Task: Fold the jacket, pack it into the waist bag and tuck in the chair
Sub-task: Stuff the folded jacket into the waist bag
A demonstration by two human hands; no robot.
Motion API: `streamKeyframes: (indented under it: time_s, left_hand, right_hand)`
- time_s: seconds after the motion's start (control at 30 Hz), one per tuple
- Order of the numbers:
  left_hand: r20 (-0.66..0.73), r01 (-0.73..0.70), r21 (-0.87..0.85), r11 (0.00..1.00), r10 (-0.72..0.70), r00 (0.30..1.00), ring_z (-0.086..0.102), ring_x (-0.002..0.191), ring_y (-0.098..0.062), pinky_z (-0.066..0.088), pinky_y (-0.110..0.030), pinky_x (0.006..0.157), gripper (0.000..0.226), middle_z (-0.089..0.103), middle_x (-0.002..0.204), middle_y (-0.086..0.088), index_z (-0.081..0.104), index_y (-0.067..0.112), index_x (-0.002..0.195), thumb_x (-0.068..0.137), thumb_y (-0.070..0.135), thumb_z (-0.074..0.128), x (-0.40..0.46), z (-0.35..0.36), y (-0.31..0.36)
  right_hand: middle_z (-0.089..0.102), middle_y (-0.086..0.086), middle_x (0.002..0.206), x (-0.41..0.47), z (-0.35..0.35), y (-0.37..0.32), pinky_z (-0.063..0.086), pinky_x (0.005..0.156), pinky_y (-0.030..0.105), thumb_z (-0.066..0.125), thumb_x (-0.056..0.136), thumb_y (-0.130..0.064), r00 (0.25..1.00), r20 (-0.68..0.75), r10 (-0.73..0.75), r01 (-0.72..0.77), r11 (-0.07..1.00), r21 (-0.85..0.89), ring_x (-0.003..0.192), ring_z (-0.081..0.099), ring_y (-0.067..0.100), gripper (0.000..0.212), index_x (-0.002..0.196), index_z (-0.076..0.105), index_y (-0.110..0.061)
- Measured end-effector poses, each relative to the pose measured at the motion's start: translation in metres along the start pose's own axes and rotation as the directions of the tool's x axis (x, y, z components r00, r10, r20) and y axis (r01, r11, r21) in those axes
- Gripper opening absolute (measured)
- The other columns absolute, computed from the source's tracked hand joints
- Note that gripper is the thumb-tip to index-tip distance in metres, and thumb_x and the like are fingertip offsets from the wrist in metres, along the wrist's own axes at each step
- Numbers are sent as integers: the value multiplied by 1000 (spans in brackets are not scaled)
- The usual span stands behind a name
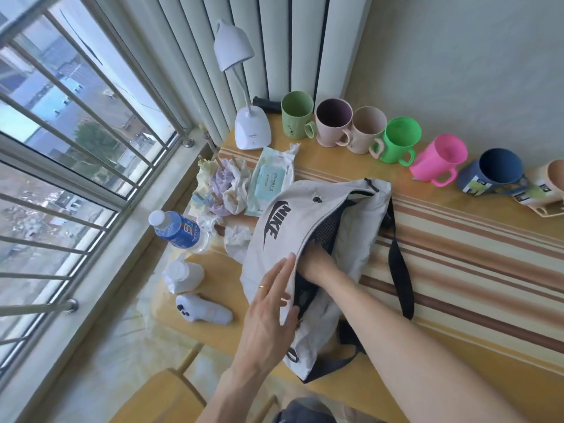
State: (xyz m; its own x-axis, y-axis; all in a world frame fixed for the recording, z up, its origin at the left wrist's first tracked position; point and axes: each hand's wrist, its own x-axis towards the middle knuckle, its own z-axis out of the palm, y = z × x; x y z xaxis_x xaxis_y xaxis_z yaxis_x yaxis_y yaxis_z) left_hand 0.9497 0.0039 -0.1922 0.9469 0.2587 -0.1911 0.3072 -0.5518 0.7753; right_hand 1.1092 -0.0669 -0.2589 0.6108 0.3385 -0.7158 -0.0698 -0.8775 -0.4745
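Observation:
A white Nike waist bag (274, 206) with a black strap (399, 270) lies on the striped wooden table (464, 239), its zip opening facing up. My right hand (317, 264) is pushed into the opening up to the wrist, so its fingers are hidden. My left hand (268, 303) lies over the bag's front panel, fingers spread flat and thumb hooked at the opening's edge. Pale crumpled fabric, apparently the jacket (325, 312), shows inside the opening near the thumb. The wooden chair (164, 392) stands at the lower left, out from the table.
A row of coloured mugs (393, 141) lines the table's far edge beside a white desk lamp (251, 129). A wipes pack (270, 178), crumpled papers (225, 187), a water bottle (177, 230) and a white controller (203, 308) lie left of the bag, by the barred window (61, 178).

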Motion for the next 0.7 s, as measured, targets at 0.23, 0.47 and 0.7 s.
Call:
streamKeyframes:
  time_s: [0.23, 0.47, 0.7]
  left_hand:
    - [-15, 261, 76, 962, -261, 965, 59, 90, -8, 47, -17, 70, 67, 53, 109, 13, 41, 33, 124, 70, 47, 79, -29, 22, -16]
    - [9, 278, 180, 944, -284, 959, 59, 62, -15, 43, -29, 55, 10, 66, 65, 9, 60, 23, 79, 78, 22, 70, -38, 36, -27]
    - [88, 298, -196, 934, -286, 954, 65, 58, -6, 46, -14, 57, 14, 70, 62, 13, 70, 21, 71, 81, 16, 78, -45, -2, -4]
  right_hand:
    - [63, 20, 130, -63, -22, 37, 53, 83, 45, 45, 96, -58, 964, -223, -148, 50, 918, -394, 111, 65, 40, 82, 157, 16, -11]
    - [65, -7, 103, -131, 1, 54, 50, 82, 29, 55, 97, -30, 839, -121, -531, 412, 763, -498, 94, 58, 14, 17, 112, 55, -25]
    - [52, -4, 93, -140, 29, 48, 44, 72, 27, 63, 85, -11, 667, -97, -739, 569, 589, -574, 90, 49, 16, 13, 94, 69, -18]
